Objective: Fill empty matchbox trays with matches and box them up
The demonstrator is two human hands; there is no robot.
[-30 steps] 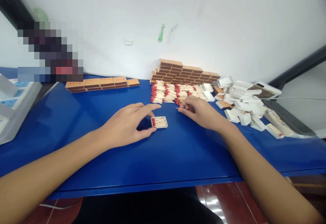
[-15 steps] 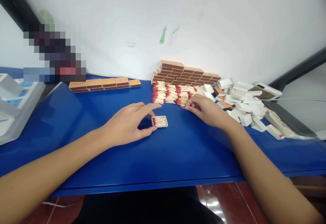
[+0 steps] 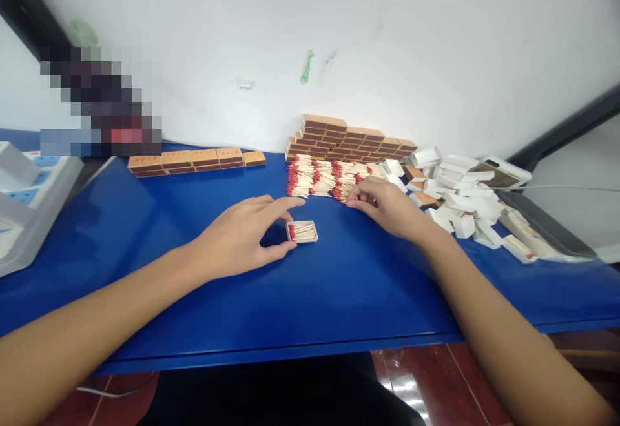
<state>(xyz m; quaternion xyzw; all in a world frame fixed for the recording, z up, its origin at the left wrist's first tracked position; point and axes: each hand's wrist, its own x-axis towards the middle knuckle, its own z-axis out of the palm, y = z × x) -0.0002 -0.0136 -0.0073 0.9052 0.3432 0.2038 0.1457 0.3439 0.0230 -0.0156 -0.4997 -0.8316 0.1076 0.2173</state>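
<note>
My left hand (image 3: 242, 235) rests on the blue table (image 3: 194, 297), thumb and forefinger holding the left end of a small white tray of matches (image 3: 303, 232). The red match heads in the tray point left. My right hand (image 3: 387, 206) lies at the near edge of a heap of loose red-tipped matches (image 3: 320, 177), fingers curled and pinched on matches there. What exactly sits between its fingertips is too small to see.
Stacked brown matchbox sleeves (image 3: 349, 139) stand against the wall behind the heap. A row of brown boxes (image 3: 194, 158) lies at the back left. A pile of empty white trays (image 3: 455, 197) and a phone (image 3: 501, 173) lie right. A white power strip (image 3: 24, 200) sits left.
My right hand has moved from beside the tray back and slightly right to the edge of the match heap. My left hand and the tray have stayed in place.
</note>
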